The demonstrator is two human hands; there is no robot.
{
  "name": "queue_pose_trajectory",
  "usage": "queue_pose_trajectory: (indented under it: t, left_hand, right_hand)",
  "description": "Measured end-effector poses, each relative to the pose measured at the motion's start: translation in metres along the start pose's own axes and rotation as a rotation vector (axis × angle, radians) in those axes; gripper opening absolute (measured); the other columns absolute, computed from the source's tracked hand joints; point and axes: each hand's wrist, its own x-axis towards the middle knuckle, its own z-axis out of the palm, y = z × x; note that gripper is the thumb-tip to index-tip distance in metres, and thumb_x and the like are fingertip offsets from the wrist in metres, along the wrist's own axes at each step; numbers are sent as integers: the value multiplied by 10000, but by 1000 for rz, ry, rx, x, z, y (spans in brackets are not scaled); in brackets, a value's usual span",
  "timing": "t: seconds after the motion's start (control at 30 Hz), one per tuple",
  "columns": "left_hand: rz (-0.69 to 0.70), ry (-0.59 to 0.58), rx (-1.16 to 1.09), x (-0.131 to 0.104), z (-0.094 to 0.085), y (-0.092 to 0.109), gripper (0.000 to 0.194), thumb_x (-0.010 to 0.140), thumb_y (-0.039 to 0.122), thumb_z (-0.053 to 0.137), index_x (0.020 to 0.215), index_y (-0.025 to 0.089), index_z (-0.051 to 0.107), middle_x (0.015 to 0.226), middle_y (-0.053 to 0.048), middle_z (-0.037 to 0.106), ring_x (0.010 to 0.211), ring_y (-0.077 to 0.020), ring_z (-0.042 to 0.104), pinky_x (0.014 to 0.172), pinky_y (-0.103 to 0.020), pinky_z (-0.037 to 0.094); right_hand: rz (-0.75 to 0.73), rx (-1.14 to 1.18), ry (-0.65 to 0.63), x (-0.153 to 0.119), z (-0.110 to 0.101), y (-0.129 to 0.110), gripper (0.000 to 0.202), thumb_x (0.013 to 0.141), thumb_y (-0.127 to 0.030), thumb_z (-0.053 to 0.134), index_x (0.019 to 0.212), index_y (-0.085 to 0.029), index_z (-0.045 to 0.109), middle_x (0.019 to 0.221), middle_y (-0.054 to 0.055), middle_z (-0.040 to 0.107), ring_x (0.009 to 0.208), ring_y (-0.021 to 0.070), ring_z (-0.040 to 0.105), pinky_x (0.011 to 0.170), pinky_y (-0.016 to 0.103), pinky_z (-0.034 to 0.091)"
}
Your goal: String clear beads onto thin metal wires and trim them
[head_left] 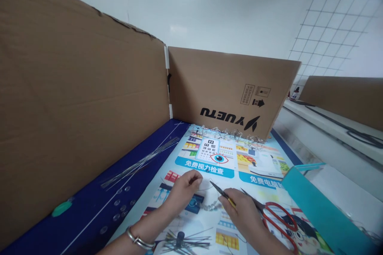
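Observation:
My left hand pinches a thin wire between thumb and fingers, above the printed poster sheet. A loop of the wire carries clear beads and hangs between my two hands. In my right hand are dark-tipped pliers with a yellow part at the handle, their tips pointing up and left toward the wire. Whether the tips touch the wire is unclear. Red-handled scissors lie just right of my right hand, partly hidden by it.
Cardboard panels stand behind and at the left. Long wires, loose clear beads and a green piece lie on the blue cloth. A bundle of short wires is at the front. A teal box stands right.

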Motion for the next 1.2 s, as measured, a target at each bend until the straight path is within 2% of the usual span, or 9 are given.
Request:
queue_pose_trajectory:
  t: [0.13,0.27,0.47,0.6,0.7,0.8,0.97,1.1,1.2]
  left_hand:
    - [37,-58,-6,-3,1,3,170,772,289,501,819,161,602,748,-17,580,697,-153,520,663,-250,398]
    - [41,38,-41,-6,1,6,242,750,263,526,965,173,588,935,-53,596,865,-184,529,749,-269,410]
    - [90,-3,11,-5,3,5,243,758,219,508,990,175,566,955,-58,596,878,-181,529,789,-287,402]
    - [154,160,127,-12,2,16,303,747,236,537,1048,201,549,1023,-63,562,907,-195,513,745,-281,403]
    - [175,246,159,-19,4,25,150,775,291,523,868,192,587,826,-28,572,743,-164,520,656,-253,398]
    - [42,76,44,-25,14,26,166,777,328,518,762,176,582,655,7,552,567,-126,508,541,-226,391]
    - [-170,-145,-185,-29,30,20,301,719,300,579,990,203,489,895,-27,610,394,-56,491,345,-171,293]
    - [-183,-259,-315,-28,31,17,332,722,316,583,991,197,429,672,22,574,455,-107,557,337,-154,301]
    - [-148,-263,-310,-27,29,17,265,736,313,576,924,175,450,590,42,538,457,-98,534,393,-170,340]
  right_hand:
    - [8,59,15,1,-1,1,252,864,-389,401,748,-217,543,732,11,609,679,166,547,588,246,362]
    - [43,119,35,1,-2,0,277,872,-409,379,713,-218,503,678,-11,586,646,154,530,575,239,353]
    - [61,111,34,1,1,0,283,865,-417,388,694,-216,489,656,-15,576,630,153,523,567,241,346]
    - [47,99,33,0,0,-1,272,873,-409,380,716,-218,495,686,-5,585,659,163,529,584,246,353]
    - [52,72,44,-1,-1,-3,256,872,-402,383,739,-219,503,712,6,591,674,171,534,587,249,357]
    - [46,66,60,-3,1,-7,230,870,-385,392,768,-216,511,745,19,597,683,175,540,582,247,364]
    - [28,132,71,-7,10,-10,239,874,-394,379,786,-215,512,743,20,595,656,164,540,544,229,362]
    - [14,143,51,-7,14,-11,250,876,-399,374,766,-214,501,732,17,586,668,166,538,544,229,356]
    - [-5,145,33,-7,14,-12,236,877,-386,381,763,-215,497,734,13,576,684,166,534,565,232,361]
